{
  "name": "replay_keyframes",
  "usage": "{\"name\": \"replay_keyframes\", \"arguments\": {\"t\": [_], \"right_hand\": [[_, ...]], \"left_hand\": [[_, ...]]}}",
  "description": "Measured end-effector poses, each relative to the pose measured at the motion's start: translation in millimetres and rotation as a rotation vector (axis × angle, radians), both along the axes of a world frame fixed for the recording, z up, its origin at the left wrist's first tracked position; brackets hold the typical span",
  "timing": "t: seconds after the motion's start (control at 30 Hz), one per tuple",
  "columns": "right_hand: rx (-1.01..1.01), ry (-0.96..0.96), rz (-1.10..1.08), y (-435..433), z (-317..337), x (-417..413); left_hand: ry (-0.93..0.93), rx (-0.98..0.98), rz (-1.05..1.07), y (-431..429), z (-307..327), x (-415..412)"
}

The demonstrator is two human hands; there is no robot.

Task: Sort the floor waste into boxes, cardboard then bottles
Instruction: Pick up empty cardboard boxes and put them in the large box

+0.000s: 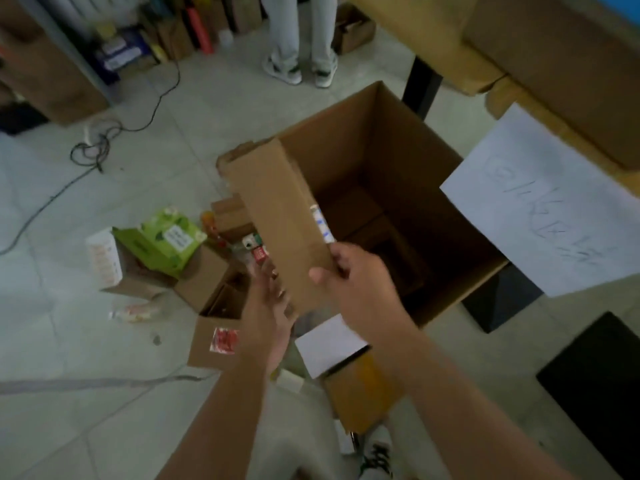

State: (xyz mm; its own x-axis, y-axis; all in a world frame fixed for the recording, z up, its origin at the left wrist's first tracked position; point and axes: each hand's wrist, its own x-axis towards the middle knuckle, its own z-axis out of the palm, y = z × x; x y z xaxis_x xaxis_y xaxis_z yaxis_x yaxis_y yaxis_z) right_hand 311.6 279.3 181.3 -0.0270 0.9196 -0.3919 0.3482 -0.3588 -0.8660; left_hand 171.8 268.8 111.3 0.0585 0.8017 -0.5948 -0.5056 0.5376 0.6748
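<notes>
A flattened brown cardboard piece [277,216] is held tilted over the near left rim of a large open cardboard box [388,133]. My right hand [353,275] grips its lower right edge. My left hand [270,299] supports its lower left side from beneath, partly hidden by the piece. Dark cardboard lies at the bottom of the big box. On the floor to the left sit a green carton [162,237], a white carton [104,258], small open brown boxes [214,306] and a plastic bottle [135,311].
A white sheet with handwriting [547,209] hangs from a wooden table edge at right. Another person's legs and shoes [301,64] stand behind the big box. Black cables [100,147] trail across the tiled floor at left. Black objects [595,382] stand at the lower right.
</notes>
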Motion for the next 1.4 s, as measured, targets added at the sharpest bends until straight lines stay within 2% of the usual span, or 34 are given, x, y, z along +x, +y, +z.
{"name": "replay_keyframes", "arguments": {"t": [0.07, 0.1, 0.17, 0.27, 0.33, 0.4, 0.5, 0.67, 0.83, 0.97, 1.23, 1.3, 1.4], "right_hand": [[0.023, -0.1, -0.044, 25, -3, 38], [0.029, -0.168, -0.063, 36, -11, 58], [0.02, -0.352, -0.077, 52, -35, 96], [-0.054, -0.596, -0.054, 66, -78, 144], [-0.105, -0.679, -0.017, 69, -104, 166], [-0.113, -0.74, 0.014, 72, -123, 181], [-0.151, -0.788, 0.034, 77, -143, 192], [-0.256, -0.761, 0.242, 74, -176, 200], [-0.371, -0.678, 0.267, 59, -196, 207], [-0.38, -0.657, 0.247, 54, -203, 211], [-0.238, -0.605, 0.162, 48, -200, 206], [-0.213, -0.551, 0.114, 39, -194, 199], [-0.17, -0.461, -0.026, 17, -180, 181]], "left_hand": [[0.294, -0.147, -0.169, 15, -20, 40], [0.377, -0.214, -0.258, 18, -31, 61], [0.35, -0.313, -0.401, 21, -45, 105], [0.338, -0.369, -0.412, 30, -81, 152], [0.468, -0.414, -0.414, 33, -107, 166], [0.552, -0.508, -0.534, 28, -128, 168], [0.442, -0.581, -0.515, 17, -147, 165], [0.439, -0.56, -0.49, 20, -143, 175], [0.513, -0.552, -0.535, 19, -140, 177], [0.508, -0.543, -0.542, 20, -139, 175], [0.498, -0.554, -0.512, 20, -144, 174], [0.5, -0.495, -0.548, 18, -141, 171], [0.401, -0.345, -0.619, 3, -138, 153]]}}
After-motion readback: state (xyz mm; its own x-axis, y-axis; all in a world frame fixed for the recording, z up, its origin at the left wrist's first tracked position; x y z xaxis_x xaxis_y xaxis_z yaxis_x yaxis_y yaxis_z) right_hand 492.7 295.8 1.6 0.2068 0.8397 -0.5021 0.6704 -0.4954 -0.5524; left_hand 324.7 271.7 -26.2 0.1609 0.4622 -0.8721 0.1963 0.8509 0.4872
